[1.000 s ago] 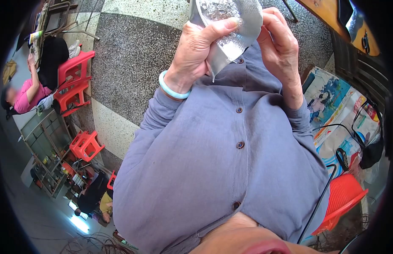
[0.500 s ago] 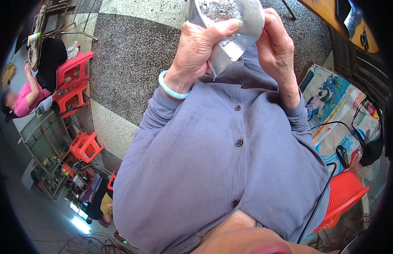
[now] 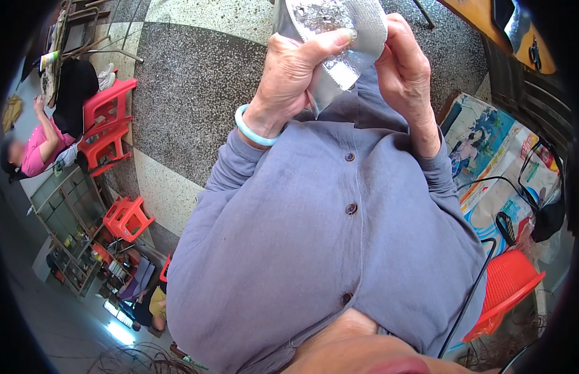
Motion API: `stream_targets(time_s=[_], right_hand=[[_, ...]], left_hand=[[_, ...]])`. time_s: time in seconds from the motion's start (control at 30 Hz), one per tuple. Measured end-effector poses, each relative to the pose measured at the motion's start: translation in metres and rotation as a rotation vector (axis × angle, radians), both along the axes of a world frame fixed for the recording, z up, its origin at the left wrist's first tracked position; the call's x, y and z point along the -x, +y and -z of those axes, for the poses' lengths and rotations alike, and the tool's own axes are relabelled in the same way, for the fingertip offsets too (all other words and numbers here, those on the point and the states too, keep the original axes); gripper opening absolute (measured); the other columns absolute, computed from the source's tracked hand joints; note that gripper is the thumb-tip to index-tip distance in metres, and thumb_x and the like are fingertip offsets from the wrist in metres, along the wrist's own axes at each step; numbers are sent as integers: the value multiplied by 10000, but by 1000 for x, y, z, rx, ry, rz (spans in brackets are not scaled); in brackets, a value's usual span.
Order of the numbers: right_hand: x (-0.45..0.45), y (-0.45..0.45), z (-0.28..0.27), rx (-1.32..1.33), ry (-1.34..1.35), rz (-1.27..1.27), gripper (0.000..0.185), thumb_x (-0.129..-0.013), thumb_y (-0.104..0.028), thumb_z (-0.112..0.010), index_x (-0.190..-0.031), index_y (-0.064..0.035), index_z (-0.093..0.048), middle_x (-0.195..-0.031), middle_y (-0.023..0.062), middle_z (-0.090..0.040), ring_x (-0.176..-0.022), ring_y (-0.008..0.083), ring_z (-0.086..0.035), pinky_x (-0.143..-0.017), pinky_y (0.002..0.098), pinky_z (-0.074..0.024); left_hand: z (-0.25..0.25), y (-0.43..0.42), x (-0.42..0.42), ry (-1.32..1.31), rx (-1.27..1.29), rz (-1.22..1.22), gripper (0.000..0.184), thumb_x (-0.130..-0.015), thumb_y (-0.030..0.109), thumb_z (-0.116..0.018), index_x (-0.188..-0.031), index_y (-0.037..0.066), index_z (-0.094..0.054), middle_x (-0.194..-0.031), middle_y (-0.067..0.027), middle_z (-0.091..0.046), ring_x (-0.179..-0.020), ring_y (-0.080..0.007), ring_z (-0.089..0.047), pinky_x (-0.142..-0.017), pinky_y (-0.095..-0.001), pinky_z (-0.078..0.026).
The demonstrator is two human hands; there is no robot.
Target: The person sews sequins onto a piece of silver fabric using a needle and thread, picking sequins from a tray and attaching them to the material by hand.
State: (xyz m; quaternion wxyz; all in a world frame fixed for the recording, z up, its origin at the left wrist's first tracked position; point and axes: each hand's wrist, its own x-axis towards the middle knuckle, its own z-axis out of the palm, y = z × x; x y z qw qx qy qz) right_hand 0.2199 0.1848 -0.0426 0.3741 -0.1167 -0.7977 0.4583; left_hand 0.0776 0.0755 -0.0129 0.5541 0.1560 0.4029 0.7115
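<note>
A shiny silver foil piece (image 3: 342, 71), crinkled on its face and with a finely textured band along its right side, is at the top centre. My left hand (image 3: 296, 68), with a pale blue bangle at the wrist, grips it, the thumb pressed flat over the front. On the right edge, my right hand (image 3: 405, 62) is closed, its bent fingers touching the textured band (image 3: 372, 34). The fingertips behind the foil are hidden. The frame's top edge cuts off the upper part of the piece.
Red plastic stools (image 3: 109, 118) stand at the left, near a person in pink (image 3: 46, 146). A wooden table (image 3: 476, 19) with scissors (image 3: 535, 55) is at the upper right. Printed sheets (image 3: 483, 149), a black cable and a red chair (image 3: 507, 287) lie close on my right.
My right hand has shifted very slightly left along with the textured band. My left hand keeps its hold on the foil piece.
</note>
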Motion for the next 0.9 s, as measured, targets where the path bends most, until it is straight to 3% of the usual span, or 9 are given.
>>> stream_targets(time_s=[0.1, 0.2, 0.4, 0.5, 0.6, 0.8, 0.9], right_hand=[[0, -1, 1, 1, 6, 13, 222, -928, 76, -528, -1139, 23, -572, -1043, 86, -584, -928, 138, -588, -813, 231, -468], [1, -2, -2, -11, 13, 27, 208, -921, 76, -541, -1119, 26, -579, -1023, 87, -585, -896, 139, -588, -780, 229, -472], [0, -2, -9, -99, -13, 53, 190, -887, 71, -605, -1072, 28, -598, -984, 85, -584, -808, 135, -571, -685, 240, -473], [2, -3, -13, -186, -3, 97, 195, -878, 67, -625, -1068, 28, -603, -976, 81, -582, -786, 131, -564, -658, 241, -471], [2, -4, -17, -244, -27, 122, 192, -881, 70, -622, -1069, 31, -608, -966, 78, -577, -779, 129, -563, -647, 239, -470], [-2, -1, -11, -94, -49, 66, 204, -901, 77, -582, -1097, 26, -605, -985, 73, -564, -821, 122, -566, -691, 223, -464], [-3, 1, -7, -25, -15, 28, 219, -913, 86, -550, -1117, 25, -596, -1009, 74, -556, -845, 116, -561, -723, 214, -461]], left_hand=[[2, 0, 0, 6, 17, 12, 216, -876, 53, -684, -1075, -30, -663, -981, -83, -700, -855, -123, -675, -756, -252, -568], [-4, 3, -5, 46, 14, -70, 179, -872, 63, -693, -1024, -32, -689, -925, -81, -711, -784, -107, -673, -694, -233, -565], [-5, -1, -4, 214, 127, -82, 139, -855, 95, -722, -902, -35, -731, -763, -49, -708, -548, -41, -602, -404, -163, -429], [-6, -1, -6, 284, 119, -116, 148, -853, 104, -725, -908, -33, -731, -761, -39, -706, -524, -26, -584, -363, -158, -379], [-4, -3, -4, 335, 141, -96, 131, -854, 93, -724, -904, -28, -732, -789, -43, -710, -585, -42, -616, -425, -169, -450], [-8, -1, -6, 198, 106, -122, 152, -856, 58, -718, -959, -53, -718, -870, -83, -719, -759, -101, -677, -645, -221, -571], [-10, -2, -6, 167, 107, -102, 177, -857, 55, -715, -985, -66, -709, -875, -96, -721, -760, -111, -682, -647, -223, -575]])
